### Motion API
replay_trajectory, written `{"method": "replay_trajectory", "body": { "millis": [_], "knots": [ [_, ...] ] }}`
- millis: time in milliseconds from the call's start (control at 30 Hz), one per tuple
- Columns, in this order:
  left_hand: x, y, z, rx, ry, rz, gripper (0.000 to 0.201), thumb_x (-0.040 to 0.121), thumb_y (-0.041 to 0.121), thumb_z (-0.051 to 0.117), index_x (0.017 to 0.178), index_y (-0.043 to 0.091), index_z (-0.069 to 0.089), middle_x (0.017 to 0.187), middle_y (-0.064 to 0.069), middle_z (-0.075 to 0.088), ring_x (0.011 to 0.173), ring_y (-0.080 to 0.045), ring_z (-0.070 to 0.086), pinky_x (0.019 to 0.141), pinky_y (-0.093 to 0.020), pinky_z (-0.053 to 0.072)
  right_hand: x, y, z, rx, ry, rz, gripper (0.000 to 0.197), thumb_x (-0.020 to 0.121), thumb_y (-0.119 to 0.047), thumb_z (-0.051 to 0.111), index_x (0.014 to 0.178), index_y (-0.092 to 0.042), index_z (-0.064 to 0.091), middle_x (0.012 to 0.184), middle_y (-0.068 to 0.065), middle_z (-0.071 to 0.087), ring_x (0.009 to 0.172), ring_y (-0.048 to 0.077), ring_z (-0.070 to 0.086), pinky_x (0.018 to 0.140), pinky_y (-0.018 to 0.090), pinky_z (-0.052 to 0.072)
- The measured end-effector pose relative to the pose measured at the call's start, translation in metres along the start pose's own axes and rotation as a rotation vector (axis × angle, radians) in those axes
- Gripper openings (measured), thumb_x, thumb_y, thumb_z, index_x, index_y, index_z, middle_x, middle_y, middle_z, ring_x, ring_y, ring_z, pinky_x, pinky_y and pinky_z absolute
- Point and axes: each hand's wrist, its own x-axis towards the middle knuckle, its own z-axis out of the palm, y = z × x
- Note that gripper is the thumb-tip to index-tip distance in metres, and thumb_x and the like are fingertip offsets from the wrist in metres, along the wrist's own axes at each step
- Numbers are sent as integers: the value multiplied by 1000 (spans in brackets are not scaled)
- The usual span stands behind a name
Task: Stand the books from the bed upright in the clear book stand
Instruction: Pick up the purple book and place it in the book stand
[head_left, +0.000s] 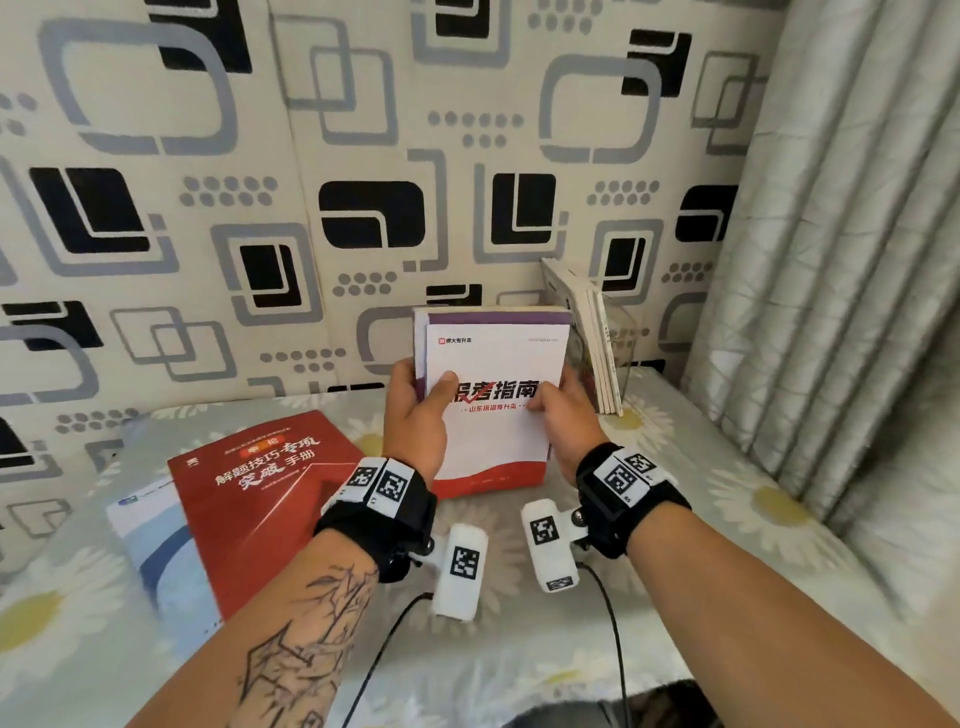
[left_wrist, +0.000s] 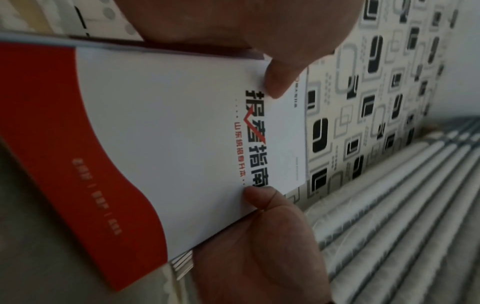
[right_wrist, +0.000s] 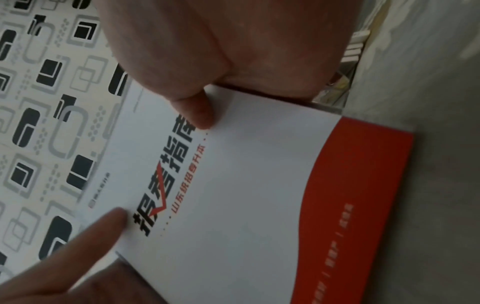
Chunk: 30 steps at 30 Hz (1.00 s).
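Head view: white-and-red book (head_left: 493, 415) upright in both hands' grip, rear fingers hidden.

- White book (head_left: 493, 415): white cover, black and red title, red band along the bottom. It stood upright on its bottom edge on the bed, cover facing the person, gripped at both side edges. A second, purple-edged book (head_left: 423, 332) stood pressed behind it, showing along the top and left.
- Red book (head_left: 265, 499): red cover with white print, lying flat, face up, at the left.
- Blue-white book (head_left: 150, 540): lying flat under the red book, sticking out to its left.
- Stand (head_left: 621, 343): clear, at the back right beside the white book, with several thin books (head_left: 582, 332) leaning in it.
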Motion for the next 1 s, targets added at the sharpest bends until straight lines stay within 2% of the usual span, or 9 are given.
{"method": "replay_trajectory", "body": {
  "millis": [133,267,367,433,533,667,733,867,1000],
  "knots": [
    [-2,-8,-2,-66,-2,22,27,85,17,63,111,12,59,111,-15,71,100,-34,68,90,-56,54,-2,4,-3,-31,-7,-20,35,82,1,45,113,-14,52,104,5,63,93,22,58,85,40,49],
    [-3,-18,-10,0,-30,45,40,82,27,69,118,11,63,113,-12,73,102,-30,70,91,-54,55,-2,5,3,-49,22,-45,27,78,1,48,97,-17,52,110,12,61,96,25,58,87,44,51],
    [-2,-21,-11,61,-54,89,42,83,35,70,119,15,61,113,-8,74,102,-27,71,89,-54,56,-1,8,4,-59,54,-72,29,80,2,51,107,-11,48,100,5,59,86,15,57,74,31,51],
    [2,-21,-11,74,-67,106,41,83,35,71,119,18,61,113,-7,74,103,-26,71,89,-54,56,-1,12,5,-146,156,-139,38,78,-7,60,110,-16,41,102,-2,54,95,15,56,84,29,50],
    [5,-20,-10,75,-75,103,35,86,25,70,118,16,60,113,-8,73,102,-26,71,90,-53,56,-8,15,8,-480,320,-296,51,70,-20,72,106,-24,36,113,-3,44,107,15,44,98,31,39],
    [7,-17,-8,76,-123,107,36,86,22,71,119,15,60,114,-6,73,103,-22,71,91,-47,57,-19,16,18,-526,198,-373,37,78,-19,69,106,-19,44,112,0,40,106,17,42,94,26,38],
    [8,-16,-6,72,-144,108,38,83,22,73,118,17,60,114,-4,73,104,-20,70,93,-44,56,-23,15,23,-543,151,-352,45,79,-24,69,116,-17,43,119,2,38,115,21,41,94,23,33],
    [5,-12,3,-4,-154,66,41,78,21,76,116,14,61,114,-10,73,106,-25,70,94,-44,55,-30,7,27,-590,82,-303,68,75,-37,69,130,-15,37,131,4,38,125,21,38,98,26,32],
    [1,-8,9,-185,-176,-70,38,80,16,75,106,-4,57,110,-22,70,101,-34,70,90,-45,57,-35,-2,27,-574,-38,-263,88,66,-43,65,141,-14,29,139,6,37,132,22,36,104,29,34]
  ]
}}
